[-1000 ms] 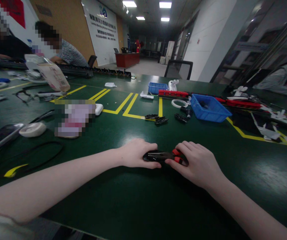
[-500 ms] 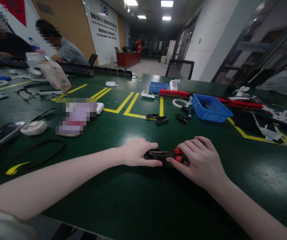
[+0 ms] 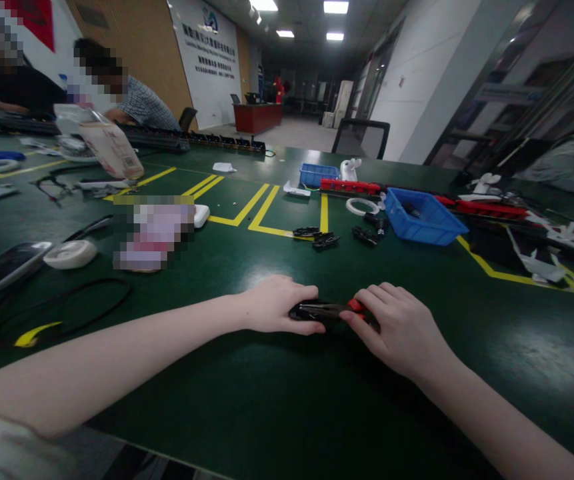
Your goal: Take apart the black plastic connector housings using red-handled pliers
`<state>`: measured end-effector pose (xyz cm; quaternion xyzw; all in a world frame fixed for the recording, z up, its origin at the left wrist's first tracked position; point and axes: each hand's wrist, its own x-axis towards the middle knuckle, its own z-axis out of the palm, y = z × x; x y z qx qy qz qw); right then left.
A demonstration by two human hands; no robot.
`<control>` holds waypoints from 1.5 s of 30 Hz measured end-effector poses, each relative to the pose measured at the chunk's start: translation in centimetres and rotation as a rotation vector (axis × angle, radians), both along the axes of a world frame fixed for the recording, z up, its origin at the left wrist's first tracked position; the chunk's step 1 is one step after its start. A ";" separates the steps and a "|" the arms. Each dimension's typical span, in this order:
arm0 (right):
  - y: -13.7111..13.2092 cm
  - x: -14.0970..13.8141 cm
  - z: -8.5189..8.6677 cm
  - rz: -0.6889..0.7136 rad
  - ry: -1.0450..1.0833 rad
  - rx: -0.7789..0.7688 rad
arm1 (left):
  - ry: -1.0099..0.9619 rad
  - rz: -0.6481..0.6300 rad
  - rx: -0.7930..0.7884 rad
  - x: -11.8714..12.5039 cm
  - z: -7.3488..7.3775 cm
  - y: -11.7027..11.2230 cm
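Both my hands meet at the middle of the green table. My right hand [image 3: 401, 330] is closed around the red-and-black handles of a pair of pliers [image 3: 333, 309], whose dark metal jaws point left. Between thumb and fingers, my left hand [image 3: 274, 304] pinches a small black part [image 3: 299, 311]. The jaws overlap this part, but whether they bite on it I cannot tell. Beyond my hands lie several similar black pieces [image 3: 325, 240], some in a pair and another further right.
At the right stands a blue bin [image 3: 424, 230], with a red strip [image 3: 349, 187] behind it. A phone [image 3: 151, 237], a white round case [image 3: 71, 254], a black cable [image 3: 117, 300] and a plastic bag [image 3: 111, 147] occupy the left. Two people sit at the far left.
My right hand's fingers have drawn together, bringing the pliers' handles closer to each other. My left hand keeps its pinch in about the same place.
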<state>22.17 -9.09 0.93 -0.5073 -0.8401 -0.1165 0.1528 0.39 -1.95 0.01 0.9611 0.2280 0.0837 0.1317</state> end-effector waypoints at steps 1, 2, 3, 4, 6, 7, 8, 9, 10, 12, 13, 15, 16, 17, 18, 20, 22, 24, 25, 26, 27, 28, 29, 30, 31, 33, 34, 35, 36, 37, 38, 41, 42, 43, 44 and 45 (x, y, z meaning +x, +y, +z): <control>0.0 0.0 0.0 -0.005 0.010 -0.019 | 0.000 -0.001 0.005 0.0 0.0 0.0; 0.0 0.0 0.1 -0.010 0.021 -0.047 | 0.001 -0.001 0.012 0.1 0.0 0.0; 0.0 0.0 0.1 -0.018 0.035 -0.083 | 0.001 -0.001 0.021 0.1 0.0 -0.1; -0.1 0.0 0.2 -0.029 0.049 -0.123 | 0.002 -0.003 0.029 0.2 0.0 -0.1; -0.1 -0.1 0.3 -0.050 0.070 -0.201 | 0.006 -0.008 0.041 0.2 0.1 -0.1; -0.1 -0.1 0.4 -0.058 0.078 -0.231 | 0.010 -0.008 0.046 0.3 0.1 -0.1; -0.1 -0.1 0.4 -0.063 0.084 -0.251 | 0.015 -0.006 0.049 0.3 0.1 -0.1; -0.1 -0.1 0.5 -0.064 0.088 -0.261 | 0.019 -0.006 0.050 0.3 0.1 -0.1; -0.1 -0.1 0.5 -0.062 0.089 -0.262 | 0.023 -0.005 0.050 0.2 0.1 -0.1; -0.1 -0.2 0.5 -0.053 0.088 -0.247 | 0.023 -0.013 0.042 0.2 0.1 -0.1; -0.1 -0.2 0.5 -0.047 0.085 -0.235 | 0.021 -0.018 0.035 0.1 0.1 -0.1; -0.1 -0.2 0.4 -0.034 0.071 -0.195 | 0.011 -0.027 0.018 0.0 0.1 0.0; -0.1 -0.1 0.4 -0.027 0.059 -0.168 | 0.006 -0.029 0.010 0.0 0.1 0.0; -0.1 -0.1 0.4 -0.020 0.043 -0.136 | 0.001 -0.032 0.003 0.0 0.1 0.0; -0.1 -0.1 0.4 -0.014 0.025 -0.100 | -0.003 -0.036 -0.004 0.0 0.1 0.0; -0.1 0.0 0.4 -0.003 -0.015 -0.024 | -0.009 -0.047 -0.019 0.0 0.1 0.1; -0.1 0.0 0.4 0.005 -0.052 0.042 | -0.012 -0.051 -0.027 0.0 0.2 0.1; -0.1 0.0 0.5 0.015 -0.086 0.102 | -0.013 -0.052 -0.025 0.0 0.1 0.1; -0.1 0.1 0.5 0.020 -0.100 0.127 | -0.015 -0.052 -0.018 0.0 0.1 0.1; -0.1 0.1 0.5 0.026 -0.112 0.151 | -0.016 -0.053 -0.013 0.0 0.1 0.0; -0.1 0.1 0.5 0.032 -0.122 0.169 | -0.016 -0.055 -0.011 0.0 0.1 0.0; -0.1 0.2 0.6 0.037 -0.130 0.182 | -0.015 -0.058 -0.011 0.0 0.1 0.1; -0.1 0.2 0.6 0.040 -0.134 0.189 | -0.013 -0.058 -0.011 0.0 0.1 0.1; -0.1 0.2 0.6 0.041 -0.134 0.192 | -0.009 -0.058 -0.011 0.0 0.1 0.1; 0.0 0.2 0.5 0.041 -0.131 0.190 | -0.005 -0.057 -0.009 0.0 0.1 0.1; 0.0 0.2 0.5 0.039 -0.122 0.183 | -0.001 -0.055 0.003 0.0 0.1 0.1; 0.0 0.3 0.5 0.038 -0.118 0.182 | -0.003 -0.057 0.006 0.0 0.1 0.1; 0.0 0.3 0.4 0.038 -0.114 0.181 | -0.004 -0.060 0.005 0.0 0.1 0.1; 0.0 0.3 0.4 0.037 -0.109 0.178 | -0.004 -0.063 0.003 0.0 0.1 0.1; 0.1 0.3 0.3 0.034 -0.102 0.171 | -0.004 -0.063 0.002 -0.1 0.0 0.2; 0.1 0.3 0.3 0.032 -0.089 0.155 | -0.004 -0.061 0.002 -0.1 0.0 0.2; 0.1 0.3 0.0 0.022 -0.033 0.071 | -0.007 -0.046 0.004 -0.1 -0.1 0.2; 0.2 0.3 -0.1 0.020 -0.011 0.042 | -0.011 -0.039 0.004 0.0 -0.1 0.2; 0.2 0.3 -0.1 0.018 0.009 0.013 | -0.012 -0.029 0.002 0.0 -0.1 0.1; 0.2 0.3 -0.2 0.015 0.027 -0.014 | -0.011 -0.018 -0.001 0.0 -0.1 0.1; 0.3 0.2 -0.2 0.012 0.042 -0.040 | -0.009 -0.007 -0.005 0.0 -0.1 0.1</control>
